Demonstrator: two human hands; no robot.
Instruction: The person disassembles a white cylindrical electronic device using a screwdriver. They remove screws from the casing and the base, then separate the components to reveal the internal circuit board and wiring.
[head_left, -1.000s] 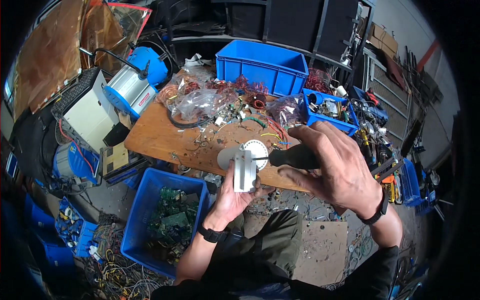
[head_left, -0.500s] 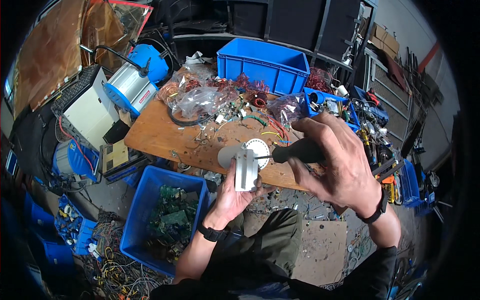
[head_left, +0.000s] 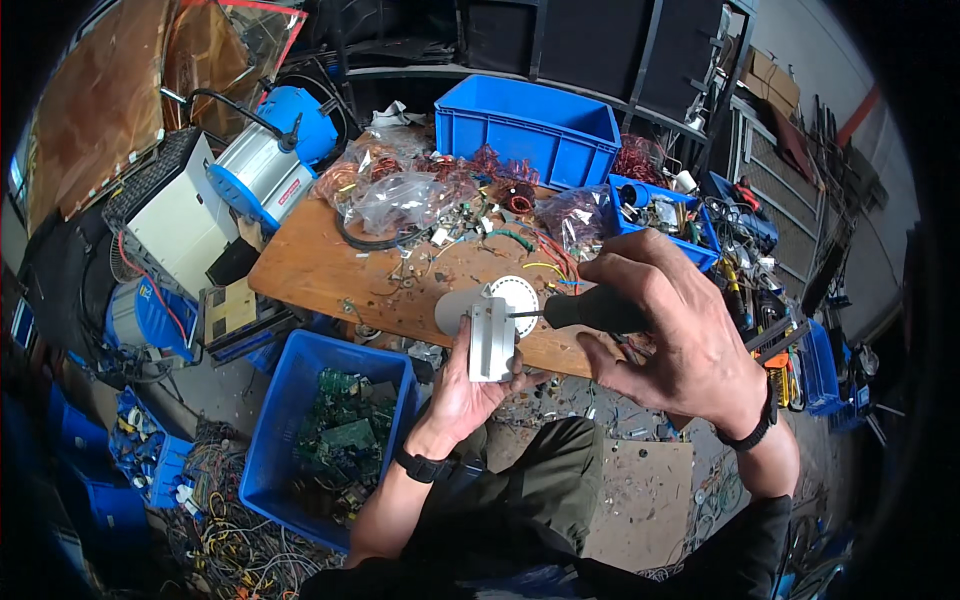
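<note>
White fixture point(head_left: 457, 312): over near edge of wooden table point(head_left: 320, 255), bracket point(head_left: 496, 352) gripped in left hand point(head_left: 465, 402). Probably light, stiff, slick; best held by bracket's long sides. Right hand point(head_left: 690, 345): loosely gripping dark screwdriver point(head_left: 598, 309), tip at bracket.

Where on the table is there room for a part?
Mostly bare: the table's left end, left of the white cylinder and in front of the black cable. Crowded: the back, with plastic bags and the large blue crate.
</note>
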